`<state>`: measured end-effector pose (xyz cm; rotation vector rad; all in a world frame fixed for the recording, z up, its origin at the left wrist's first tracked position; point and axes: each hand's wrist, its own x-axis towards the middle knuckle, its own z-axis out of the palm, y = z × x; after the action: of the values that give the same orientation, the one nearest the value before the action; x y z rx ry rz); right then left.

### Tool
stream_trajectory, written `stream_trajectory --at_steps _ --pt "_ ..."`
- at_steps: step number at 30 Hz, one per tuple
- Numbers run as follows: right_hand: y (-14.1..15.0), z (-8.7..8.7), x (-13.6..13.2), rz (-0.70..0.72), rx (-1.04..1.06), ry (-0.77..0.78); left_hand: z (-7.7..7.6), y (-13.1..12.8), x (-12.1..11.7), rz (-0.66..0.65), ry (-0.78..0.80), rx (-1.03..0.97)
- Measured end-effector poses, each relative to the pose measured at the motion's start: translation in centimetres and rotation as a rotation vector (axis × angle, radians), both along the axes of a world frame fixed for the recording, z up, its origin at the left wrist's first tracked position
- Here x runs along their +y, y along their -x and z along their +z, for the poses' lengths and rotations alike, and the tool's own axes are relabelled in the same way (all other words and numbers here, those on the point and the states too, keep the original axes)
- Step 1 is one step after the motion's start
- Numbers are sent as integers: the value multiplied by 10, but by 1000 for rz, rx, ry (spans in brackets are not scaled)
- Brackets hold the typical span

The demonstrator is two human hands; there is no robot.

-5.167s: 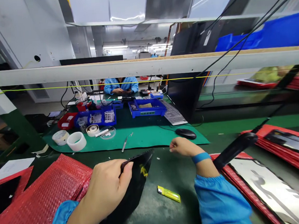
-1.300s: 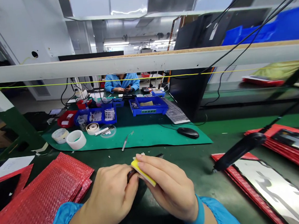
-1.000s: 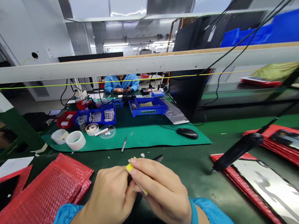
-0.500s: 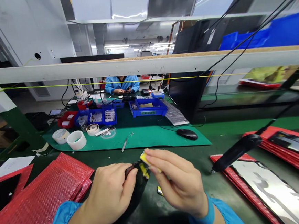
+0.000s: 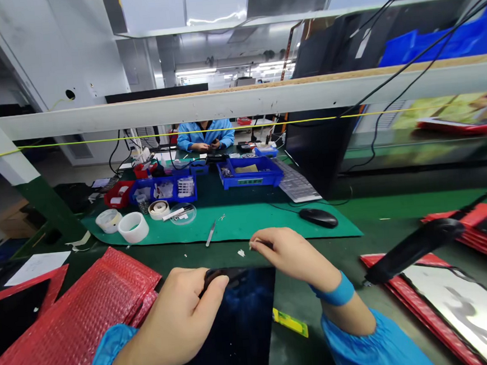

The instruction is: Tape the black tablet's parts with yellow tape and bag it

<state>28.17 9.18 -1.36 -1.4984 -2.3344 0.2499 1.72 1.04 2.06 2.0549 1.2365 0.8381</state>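
Observation:
My left hand (image 5: pixel 174 317) is closed around the upper edge of a black glossy screen panel (image 5: pixel 242 329), thumb on top. The panel lies in front of me, its left part hidden by the hand and sleeve. My right hand (image 5: pixel 293 254) is beyond the panel's upper right corner, its fingers bent together with the tips near the bench. Whatever lies between those tips is too small to make out. A white scrap (image 5: pixel 241 253) rests just left of them. Right of the panel lies a yellow strip (image 5: pixel 291 322) with a green end.
Red bubble bags (image 5: pixel 80 313) lie at left; more, with panels (image 5: pixel 467 300), at right beside a black rod-shaped tool (image 5: pixel 415 247). On the green mat (image 5: pixel 246 221) are tape rolls (image 5: pixel 133 228), tweezers (image 5: pixel 210 233) and a mouse (image 5: pixel 319 217). A co-worker (image 5: pixel 206 136) sits opposite.
My right hand has let go of a yellow piece, moved away from the left hand and reached forward. The yellow strip now lies beside the panel, which shows more of its face.

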Motion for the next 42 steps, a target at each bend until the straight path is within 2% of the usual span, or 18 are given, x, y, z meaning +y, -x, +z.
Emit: stream_trajectory --at_steps 4,7,9,12,14,16,18,21,30,42 --pt "-8 -16 13 -29 -142 129 0 2 0 -23 54 -10" --pt "-12 -23 17 -81 -182 133 2 3 -2 -55 87 -4" --pt "-13 -19 13 -109 -162 81 3 3 -4 -63 71 -2" --pt "-9 0 -8 -112 -75 -37 3 3 -5 -69 37 2" --pt "-1 16 -32 -43 47 -148 3 3 -5 -81 38 9" --pt "11 30 -60 163 298 -348 3 3 -6 -95 29 9" --pt "23 40 -85 312 315 -434 4 2 -7 -106 6 -8" --pt "37 43 -104 401 230 -452 6 1 -9 -117 -23 -28" --pt "43 40 -99 442 209 -499 11 -1 -11 -149 34 13" --pt "44 36 -101 429 192 -515 10 -2 -13 -161 87 2"
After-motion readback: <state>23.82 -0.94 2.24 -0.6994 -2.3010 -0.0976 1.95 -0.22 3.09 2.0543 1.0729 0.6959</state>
